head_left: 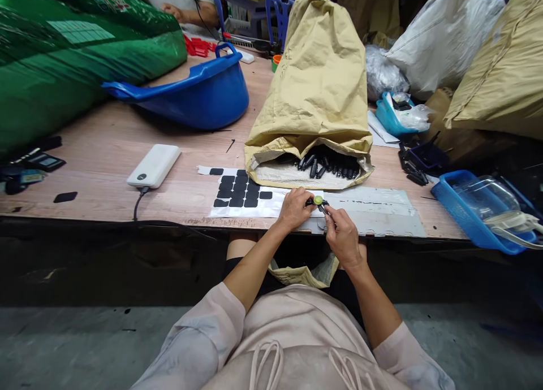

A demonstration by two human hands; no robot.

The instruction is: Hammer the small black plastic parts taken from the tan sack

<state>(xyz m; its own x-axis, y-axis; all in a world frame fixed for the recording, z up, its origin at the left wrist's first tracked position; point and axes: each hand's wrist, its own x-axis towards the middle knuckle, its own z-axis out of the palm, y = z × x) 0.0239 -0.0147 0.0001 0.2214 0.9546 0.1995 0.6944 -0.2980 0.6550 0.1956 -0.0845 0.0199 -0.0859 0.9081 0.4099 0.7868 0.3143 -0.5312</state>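
- Left hand [294,209], one: grip clenched on a small black piece [310,202], with a round yellow-green disc [318,200] beside the fingertips
- Right hand [343,236], one: grip grasping a dark stem [323,208] at the disc; cannot tell whether stem and black piece are joined
- Location of black piece: between the hands, over the near edge of the tabletop [95,178]
- Beige sack [324,73], lying with its mouth toward the hands; slim black parts [314,168] inside the mouth
- White sheet [275,206], left of the hands, bearing rows of black rounded pads [238,187]
- Grey board [382,212], flat, to the right of the hands
- Second sack [292,276], gaping, between the person's legs
- White power bank [155,165], cable [136,204] attached, left of the sheet
- Blue basin [207,96], tilted, behind the power bank
- Blue basket [460,212], far right, holding clear plastic
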